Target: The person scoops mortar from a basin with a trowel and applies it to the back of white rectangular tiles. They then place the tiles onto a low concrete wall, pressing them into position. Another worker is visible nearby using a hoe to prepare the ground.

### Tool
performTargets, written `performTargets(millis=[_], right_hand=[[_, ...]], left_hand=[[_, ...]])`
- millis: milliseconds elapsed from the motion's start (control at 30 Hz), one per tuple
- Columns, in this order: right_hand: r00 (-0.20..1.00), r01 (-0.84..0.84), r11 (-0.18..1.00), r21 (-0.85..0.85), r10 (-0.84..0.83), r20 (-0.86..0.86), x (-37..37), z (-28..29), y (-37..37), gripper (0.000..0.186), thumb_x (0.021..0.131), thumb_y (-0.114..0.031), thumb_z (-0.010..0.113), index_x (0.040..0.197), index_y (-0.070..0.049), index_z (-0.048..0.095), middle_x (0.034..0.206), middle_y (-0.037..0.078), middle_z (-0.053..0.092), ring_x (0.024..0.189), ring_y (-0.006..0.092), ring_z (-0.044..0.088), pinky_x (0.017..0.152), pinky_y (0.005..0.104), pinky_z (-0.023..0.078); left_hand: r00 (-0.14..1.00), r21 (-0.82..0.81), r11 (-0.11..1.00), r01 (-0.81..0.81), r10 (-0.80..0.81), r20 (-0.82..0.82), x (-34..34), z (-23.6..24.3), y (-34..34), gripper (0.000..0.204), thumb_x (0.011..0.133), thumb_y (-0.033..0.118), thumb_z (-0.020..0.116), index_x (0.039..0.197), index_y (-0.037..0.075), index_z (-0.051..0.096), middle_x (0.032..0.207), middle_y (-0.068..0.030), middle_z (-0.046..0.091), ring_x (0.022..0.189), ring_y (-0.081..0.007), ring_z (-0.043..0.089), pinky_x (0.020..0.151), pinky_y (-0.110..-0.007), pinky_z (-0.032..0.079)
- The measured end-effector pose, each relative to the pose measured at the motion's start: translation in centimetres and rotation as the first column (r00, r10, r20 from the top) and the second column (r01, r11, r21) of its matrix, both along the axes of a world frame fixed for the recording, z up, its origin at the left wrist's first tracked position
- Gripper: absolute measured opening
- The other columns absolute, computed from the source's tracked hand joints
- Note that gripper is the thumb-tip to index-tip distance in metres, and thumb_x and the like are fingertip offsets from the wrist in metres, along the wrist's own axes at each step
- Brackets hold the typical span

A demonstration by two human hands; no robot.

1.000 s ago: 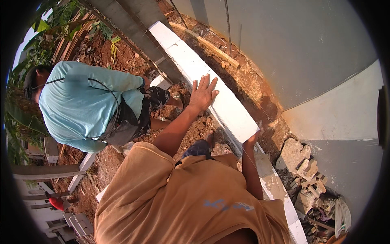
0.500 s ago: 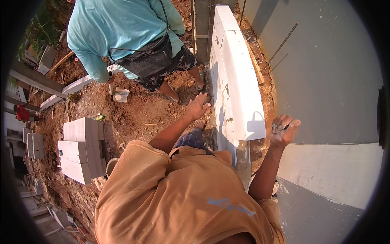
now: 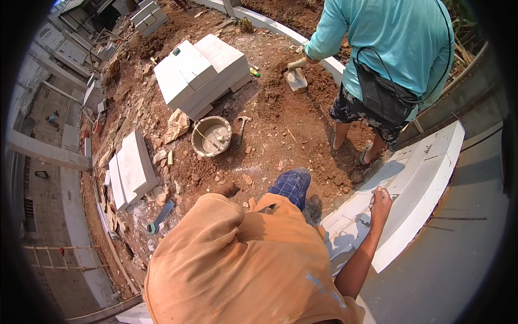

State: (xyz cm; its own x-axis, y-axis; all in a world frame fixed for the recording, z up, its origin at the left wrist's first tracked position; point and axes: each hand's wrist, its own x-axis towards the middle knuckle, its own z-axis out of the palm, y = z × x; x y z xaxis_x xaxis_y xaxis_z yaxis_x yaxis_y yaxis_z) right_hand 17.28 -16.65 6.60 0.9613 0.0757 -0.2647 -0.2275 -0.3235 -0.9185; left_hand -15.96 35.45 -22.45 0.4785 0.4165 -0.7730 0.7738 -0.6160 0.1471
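Observation:
My right hand [image 3: 381, 201] is curled closed over the low white block wall [image 3: 413, 181]. Whatever its fingers may hold is too small to make out. Just past my orange shirt, a small part of my left hand [image 3: 229, 189] shows above the dirt, its fingers mostly hidden. Ahead of it stand a round bucket [image 3: 211, 136] with grey mortar and tools inside, and a hammer [image 3: 243, 131] lying on the ground. A handsaw [image 3: 160, 217] with a green handle lies to the left.
A co-worker in a turquoise shirt [image 3: 396, 48] stands ahead right, one hand at a trowel-like tool [image 3: 295, 78]. White blocks are stacked [image 3: 186, 75] beyond the bucket, and more blocks [image 3: 132, 168] lie left. A grey wall [image 3: 458, 254] rises at right; rubble litters the dirt.
My view has swung left, bringing the bucket, hammer and saw into sight. My left hand has left the wall's near side and dropped beside my body. My right hand stays closed.

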Motion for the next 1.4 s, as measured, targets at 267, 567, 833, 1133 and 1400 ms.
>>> performTargets(millis=[267, 567, 833, 1133, 1400], right_hand=[[0.550, -0.834, 0.484, -0.266, 0.692, -0.467, -10.3, -19.0, 11.1, 0.037, 0.089, -0.042, 0.066, 0.104, -0.009, 0.075, 0.105, 0.020, 0.073, 0.107, 0.0386, 0.068, 0.091, 0.0470, 0.053], [0.785, -0.602, 0.716, -0.354, 0.448, -0.428, -25.9, -26.5, 22.5, 0.026, 0.090, -0.027, 0.064, 0.104, -0.008, 0.076, 0.105, 0.014, 0.075, 0.102, 0.0332, 0.071, 0.085, 0.0449, 0.058], [0.895, -0.438, 0.895, -0.081, 0.426, -0.131, -37.7, -28.6, 35.9, 0.017, 0.087, -0.021, 0.063, 0.083, -0.009, 0.075, 0.079, 0.012, 0.070, 0.074, 0.0334, 0.067, 0.066, 0.0475, 0.055], [0.864, -0.496, 0.831, -0.252, 0.447, -0.230, -43.4, -32.6, 33.5, 0.021, 0.088, -0.016, 0.061, 0.075, -0.006, 0.074, 0.072, 0.015, 0.069, 0.065, 0.0298, 0.066, 0.055, 0.0476, 0.054], [0.862, -0.453, 0.859, -0.239, 0.352, -0.366, -54.0, -46.5, 36.4, 0.012, 0.079, -0.015, 0.068, 0.073, -0.016, 0.079, 0.071, 0.005, 0.073, 0.072, 0.0262, 0.072, 0.056, 0.0456, 0.056]], left_hand=[[0.986, -0.352, 0.936, -0.020, 0.077, 0.147, -0.9, 2.3, -6.6, 0.040, 0.099, 0.036, 0.051, 0.118, 0.004, 0.065, 0.112, -0.0214, 0.068, 0.107, -0.0367, 0.065, 0.093, -0.047, 0.050], [0.974, -0.355, 0.919, -0.173, 0.212, 0.075, -8.9, 8.5, 7.6, 0.042, 0.103, 0.030, 0.043, 0.131, 0.001, 0.055, 0.125, -0.0231, 0.062, 0.114, -0.0357, 0.062, 0.098, -0.048, 0.048], [0.393, 0.122, 0.591, 0.798, -0.662, 0.638, -18.5, 10.6, 22.8, 0.046, 0.106, 0.025, 0.036, 0.143, -0.002, 0.046, 0.136, -0.0245, 0.057, 0.120, -0.0348, 0.059, 0.103, -0.049, 0.046], [0.987, -0.202, 0.968, -0.147, 0.156, 0.030, -20.8, 11.8, 13.3, 0.050, 0.107, 0.031, 0.038, 0.144, -0.001, 0.046, 0.136, -0.0217, 0.058, 0.120, -0.0322, 0.060, 0.102, -0.045, 0.048], [0.915, -0.305, 0.894, -0.329, 0.382, 0.131, -27.1, 15.4, 5.9, 0.054, 0.107, 0.037, 0.039, 0.145, 0.000, 0.045, 0.136, -0.0191, 0.059, 0.120, -0.0299, 0.060, 0.101, -0.042, 0.049]])
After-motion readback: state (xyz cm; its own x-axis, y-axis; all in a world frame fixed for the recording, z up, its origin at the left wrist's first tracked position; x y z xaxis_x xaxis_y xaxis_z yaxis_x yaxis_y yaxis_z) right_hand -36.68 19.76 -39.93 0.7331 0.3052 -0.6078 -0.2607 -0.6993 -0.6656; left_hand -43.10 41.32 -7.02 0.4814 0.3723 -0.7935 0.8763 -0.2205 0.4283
